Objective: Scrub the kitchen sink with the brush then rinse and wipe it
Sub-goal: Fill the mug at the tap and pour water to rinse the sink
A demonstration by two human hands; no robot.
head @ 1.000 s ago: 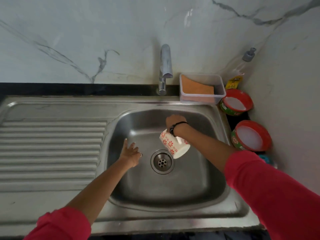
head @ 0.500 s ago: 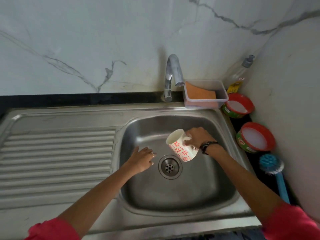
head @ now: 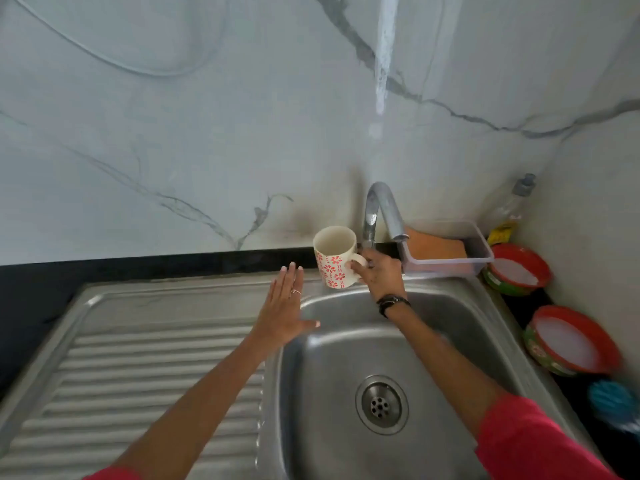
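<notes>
The steel sink basin (head: 450,320) with its drain (head: 381,405) fills the lower middle. My right hand (head: 379,271) grips the handle of a white mug with red flowers (head: 334,258), held upright over the sink's back rim just left of the tap (head: 377,213). My left hand (head: 285,306) hovers flat with straight fingers over the sink's left rim, holding nothing. The blue scrubbing brush (head: 611,398) lies on the counter at the right edge, partly cut off and blurred.
A ribbed draining board (head: 138,375) lies left of the basin. Behind the tap stands a clear tub with an orange sponge (head: 436,249). Two red-rimmed tubs (head: 516,271) (head: 571,341) and a clear bottle (head: 512,206) line the right counter by the wall.
My right hand lifted the mug out of the basin, turned it upright and carried it to the back rim by the tap. My left hand left the basin floor and rose over the left rim.
</notes>
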